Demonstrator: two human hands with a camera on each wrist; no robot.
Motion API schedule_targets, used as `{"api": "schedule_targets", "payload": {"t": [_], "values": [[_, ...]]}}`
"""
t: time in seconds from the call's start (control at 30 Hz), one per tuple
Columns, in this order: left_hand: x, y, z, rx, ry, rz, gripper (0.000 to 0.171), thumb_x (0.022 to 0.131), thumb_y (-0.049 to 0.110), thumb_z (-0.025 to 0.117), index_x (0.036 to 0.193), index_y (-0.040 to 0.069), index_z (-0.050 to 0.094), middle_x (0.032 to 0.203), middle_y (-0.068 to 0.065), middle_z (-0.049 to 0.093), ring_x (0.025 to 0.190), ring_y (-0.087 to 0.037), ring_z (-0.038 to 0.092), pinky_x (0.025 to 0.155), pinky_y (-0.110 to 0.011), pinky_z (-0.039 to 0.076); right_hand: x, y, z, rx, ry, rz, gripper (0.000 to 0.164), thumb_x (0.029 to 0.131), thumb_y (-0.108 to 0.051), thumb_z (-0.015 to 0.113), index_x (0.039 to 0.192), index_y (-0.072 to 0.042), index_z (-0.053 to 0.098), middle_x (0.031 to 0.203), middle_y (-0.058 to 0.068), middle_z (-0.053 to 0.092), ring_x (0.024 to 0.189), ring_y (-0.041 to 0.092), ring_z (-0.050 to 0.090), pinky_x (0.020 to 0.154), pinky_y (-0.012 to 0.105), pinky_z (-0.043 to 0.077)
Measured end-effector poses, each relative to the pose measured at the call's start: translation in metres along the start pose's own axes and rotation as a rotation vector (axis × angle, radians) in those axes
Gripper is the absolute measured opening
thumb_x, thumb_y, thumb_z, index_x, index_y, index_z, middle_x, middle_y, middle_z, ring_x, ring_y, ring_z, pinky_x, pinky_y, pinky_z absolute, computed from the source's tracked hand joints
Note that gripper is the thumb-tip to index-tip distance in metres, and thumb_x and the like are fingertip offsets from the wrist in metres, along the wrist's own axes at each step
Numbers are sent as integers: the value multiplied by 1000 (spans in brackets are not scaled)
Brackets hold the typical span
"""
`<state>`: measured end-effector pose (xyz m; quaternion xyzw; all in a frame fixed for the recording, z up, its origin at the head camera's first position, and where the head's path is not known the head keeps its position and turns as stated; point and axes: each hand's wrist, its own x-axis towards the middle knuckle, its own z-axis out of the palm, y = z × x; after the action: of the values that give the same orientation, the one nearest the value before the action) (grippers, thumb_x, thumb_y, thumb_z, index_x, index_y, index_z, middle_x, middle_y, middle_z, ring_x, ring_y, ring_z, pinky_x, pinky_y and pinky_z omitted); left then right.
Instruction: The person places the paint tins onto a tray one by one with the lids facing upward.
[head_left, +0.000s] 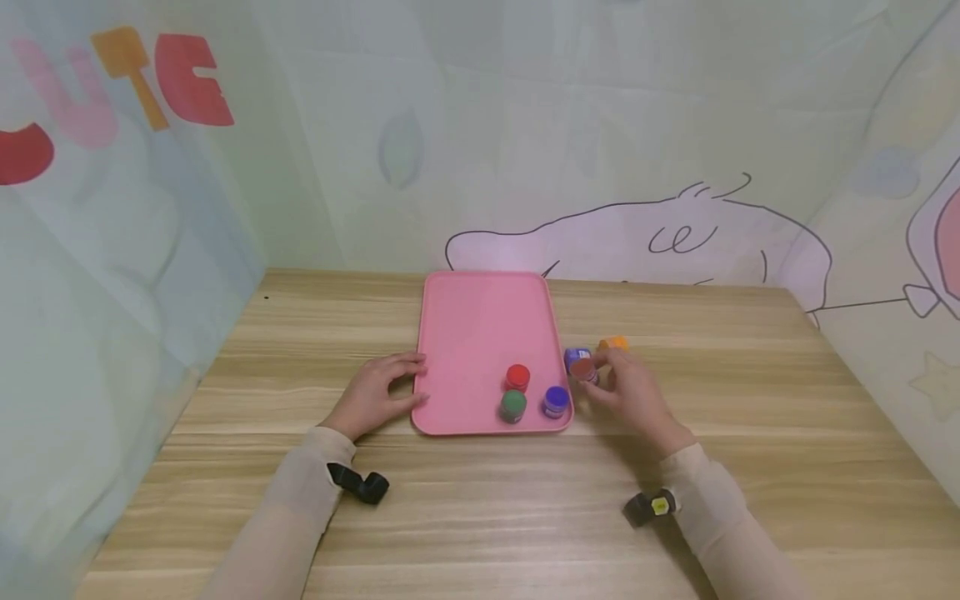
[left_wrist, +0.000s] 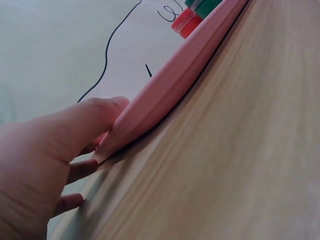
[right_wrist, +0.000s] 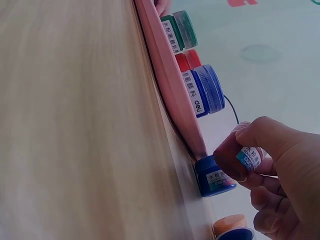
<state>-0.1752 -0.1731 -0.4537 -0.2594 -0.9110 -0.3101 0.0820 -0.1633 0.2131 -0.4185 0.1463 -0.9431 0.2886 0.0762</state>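
My right hand (head_left: 633, 396) pinches a brownish-red paint jar (right_wrist: 234, 156) between thumb and fingers, just off the right rim of the pink tray (head_left: 480, 321). Below the held jar, a blue paint jar (right_wrist: 216, 176) stands on the table against the tray's outer side. On the tray, toward its near right corner, are a red jar (head_left: 517, 377), a green jar (head_left: 513, 407) and a second blue jar (head_left: 556, 402). The fingertips of my left hand (head_left: 375, 396) rest on the tray's left rim, thumb and forefinger spread apart.
An orange jar (head_left: 615, 342) stands beyond the right hand, partly hidden by it. Beside the orange one, a dark blue round rim (right_wrist: 237, 234) shows at the bottom of the right wrist view. The wooden table (head_left: 480, 508) meets a printed cloth backdrop (head_left: 525, 150) behind.
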Motion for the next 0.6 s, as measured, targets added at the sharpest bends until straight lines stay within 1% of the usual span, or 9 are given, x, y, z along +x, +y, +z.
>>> {"api": "schedule_targets", "payload": {"t": [0.17, 0.4, 0.5, 0.6], "values": [[-1, -1, -2, -2, -2, -5, 40, 82, 24, 75, 118, 7, 68, 134, -11, 60, 126, -31, 54, 106, -51, 42, 3, -3, 2, 45, -36, 27, 27, 84, -20, 73, 106, -9, 62, 76, 3, 55, 65, 13, 45, 53, 21, 41], [-1, 0, -3, 9, -12, -6, 39, 82, 25, 75, 116, 7, 68, 135, -11, 60, 127, -31, 54, 107, -51, 42, 4, -4, 4, 64, -15, -15, 26, 84, -19, 73, 103, -8, 61, 64, 0, 50, 57, 12, 43, 48, 20, 38], [-1, 1, -3, 6, -14, -3, 39, 82, 25, 76, 115, 6, 69, 134, -11, 60, 127, -31, 54, 107, -50, 42, 4, -5, 5, 75, -4, -40, 25, 83, -18, 74, 103, -8, 62, 67, 2, 51, 59, 11, 45, 49, 20, 39], [-1, 1, -1, -2, -11, 0, 40, 81, 26, 76, 115, 6, 69, 134, -11, 60, 127, -31, 54, 107, -50, 42, 5, -6, 6, 83, -1, -56, 27, 83, -18, 75, 105, -9, 63, 78, 5, 56, 65, 12, 47, 53, 20, 42]]}}
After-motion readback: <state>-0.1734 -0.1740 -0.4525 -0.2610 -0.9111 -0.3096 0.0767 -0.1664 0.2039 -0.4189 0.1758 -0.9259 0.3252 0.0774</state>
